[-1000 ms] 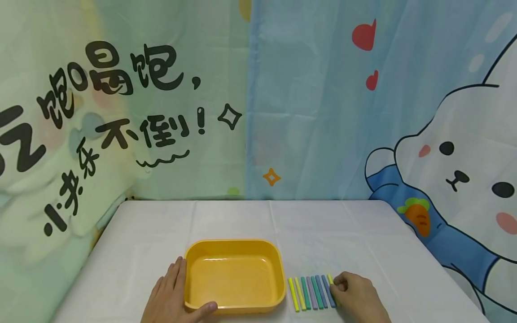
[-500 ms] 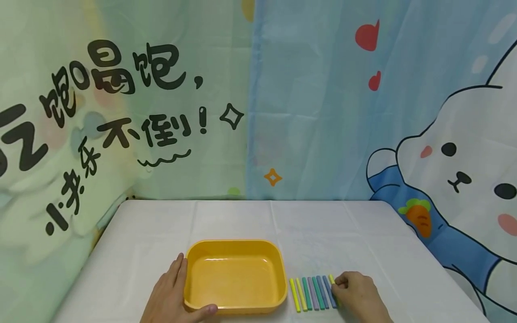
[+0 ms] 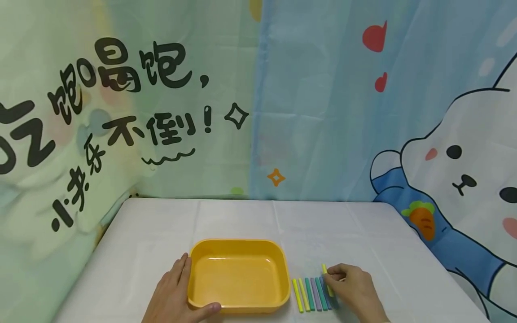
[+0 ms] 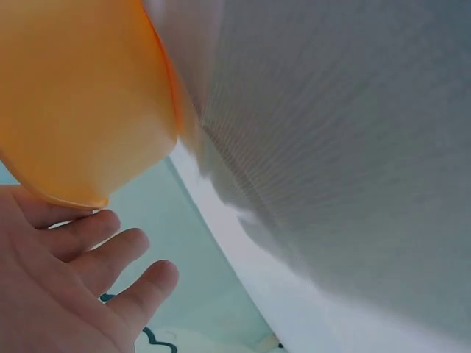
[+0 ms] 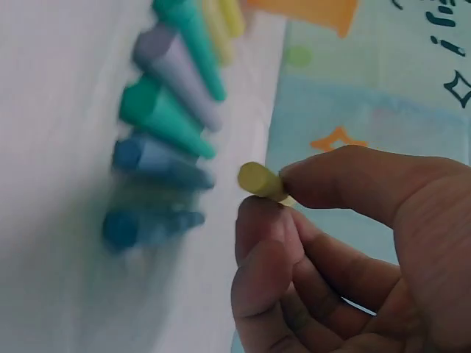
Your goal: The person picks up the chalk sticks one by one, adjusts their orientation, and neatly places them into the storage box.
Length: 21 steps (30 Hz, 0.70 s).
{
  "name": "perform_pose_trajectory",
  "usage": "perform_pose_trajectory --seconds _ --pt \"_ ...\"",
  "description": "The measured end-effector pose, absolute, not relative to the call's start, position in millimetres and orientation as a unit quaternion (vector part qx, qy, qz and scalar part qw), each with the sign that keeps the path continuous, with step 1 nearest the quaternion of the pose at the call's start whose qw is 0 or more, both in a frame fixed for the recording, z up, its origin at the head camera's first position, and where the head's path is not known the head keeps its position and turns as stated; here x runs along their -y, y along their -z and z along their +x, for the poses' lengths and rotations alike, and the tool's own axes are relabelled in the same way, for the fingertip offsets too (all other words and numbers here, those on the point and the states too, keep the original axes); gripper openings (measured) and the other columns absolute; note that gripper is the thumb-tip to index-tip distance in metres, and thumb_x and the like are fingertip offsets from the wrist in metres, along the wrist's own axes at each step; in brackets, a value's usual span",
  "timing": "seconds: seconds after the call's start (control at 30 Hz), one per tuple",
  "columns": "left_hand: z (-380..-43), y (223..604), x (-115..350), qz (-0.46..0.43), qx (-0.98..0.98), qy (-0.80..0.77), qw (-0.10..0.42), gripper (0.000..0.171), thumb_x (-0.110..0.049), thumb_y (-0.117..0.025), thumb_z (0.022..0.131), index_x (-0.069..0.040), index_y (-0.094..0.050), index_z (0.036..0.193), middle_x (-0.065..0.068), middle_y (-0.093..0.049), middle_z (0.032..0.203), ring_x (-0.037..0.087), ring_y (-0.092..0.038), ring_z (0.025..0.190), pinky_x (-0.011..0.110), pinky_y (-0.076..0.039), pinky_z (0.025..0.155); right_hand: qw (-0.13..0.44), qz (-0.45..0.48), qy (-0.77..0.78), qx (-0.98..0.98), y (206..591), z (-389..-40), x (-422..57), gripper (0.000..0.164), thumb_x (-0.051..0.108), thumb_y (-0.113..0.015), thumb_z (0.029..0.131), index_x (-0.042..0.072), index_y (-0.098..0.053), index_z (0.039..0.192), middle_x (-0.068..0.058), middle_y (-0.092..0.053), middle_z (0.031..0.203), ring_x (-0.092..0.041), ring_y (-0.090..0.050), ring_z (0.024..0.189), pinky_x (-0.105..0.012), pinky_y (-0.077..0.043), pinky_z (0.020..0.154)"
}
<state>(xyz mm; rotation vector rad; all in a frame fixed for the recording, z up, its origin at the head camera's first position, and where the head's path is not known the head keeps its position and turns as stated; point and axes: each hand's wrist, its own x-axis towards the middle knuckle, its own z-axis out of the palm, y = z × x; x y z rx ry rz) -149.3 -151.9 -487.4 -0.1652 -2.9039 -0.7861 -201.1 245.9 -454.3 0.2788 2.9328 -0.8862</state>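
My right hand [image 3: 355, 289] pinches a yellow chalk stick [image 5: 257, 179] between thumb and fingertips. In the right wrist view that stick is raised off the white cloth, apart from the others. Just left of the hand, several chalk sticks lie side by side in a row: yellow ones, green ones, a purple chalk stick [image 3: 316, 294] and blue ones [image 5: 158, 162]. The fingertips partly cover the blue end of the row in the head view. My left hand [image 3: 173, 294] rests against the left side of a yellow tray [image 3: 240, 280], fingers straight, thumb at its front rim. Nothing lies in the tray.
A white cloth [image 3: 161, 224] covers the table. Behind it hangs a printed curtain [image 3: 315, 112] with black lettering and a white cartoon animal [image 3: 476, 134] at the right. The tray's right side stands close to the chalk row.
My right hand has lifted the yellow chalk stick from the right end of the row and moved slightly left over the blue sticks. My left hand stays at the tray; the view has shifted slightly.
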Motion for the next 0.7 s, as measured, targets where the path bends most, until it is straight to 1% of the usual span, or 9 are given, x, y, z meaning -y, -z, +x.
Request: perform_pose_trajectory --seconds 0.17,0.3,0.53,0.7 --pt "-150.0 484.9 151.7 -0.061 0.962 0.256 0.068 0.128 -0.084 -0.065 0.072 0.008 -0.032 0.154 0.024 -0.035 0.158 0.038 -0.046 0.134 0.054 -0.040 0.110 0.021 0.098 0.312 -0.945 446.5 -200.5 -231.5 0.029 0.027 -0.073 0.089 0.003 -0.077 0.105 0.004 -0.070 0.083 -0.014 -0.063 0.075 -0.036 -0.057 0.067" --pt "-149.0 483.5 151.7 -0.066 0.962 0.252 0.077 0.127 -0.084 -0.065 0.073 0.010 -0.034 0.153 0.025 -0.037 0.157 0.038 -0.046 0.135 0.054 -0.040 0.110 0.014 0.098 0.347 -0.933 439.6 -200.0 -219.3 0.029 0.027 -0.074 0.089 0.004 -0.077 0.107 0.002 -0.070 0.085 -0.013 -0.062 0.072 -0.033 -0.057 0.065" --pt "-147.9 484.1 152.3 -0.070 0.962 0.249 0.086 0.127 -0.083 -0.066 0.073 0.011 -0.035 0.151 0.025 -0.039 0.154 0.037 -0.048 0.133 0.052 -0.042 0.108 0.001 0.072 0.425 -0.902 432.0 -196.9 -193.0 0.026 0.025 -0.075 0.090 0.004 -0.077 0.106 0.000 -0.071 0.086 -0.019 -0.067 0.069 -0.033 -0.059 0.062" --pt "-147.7 483.3 151.7 -0.071 0.961 0.253 0.085 0.126 -0.082 -0.067 0.073 0.011 -0.035 0.151 0.025 -0.039 0.155 0.037 -0.048 0.133 0.053 -0.043 0.108 0.005 0.068 0.450 -0.890 428.1 -195.7 -170.4 0.024 0.022 -0.075 0.090 0.003 -0.076 0.106 -0.001 -0.071 0.086 -0.019 -0.067 0.069 -0.034 -0.060 0.063"
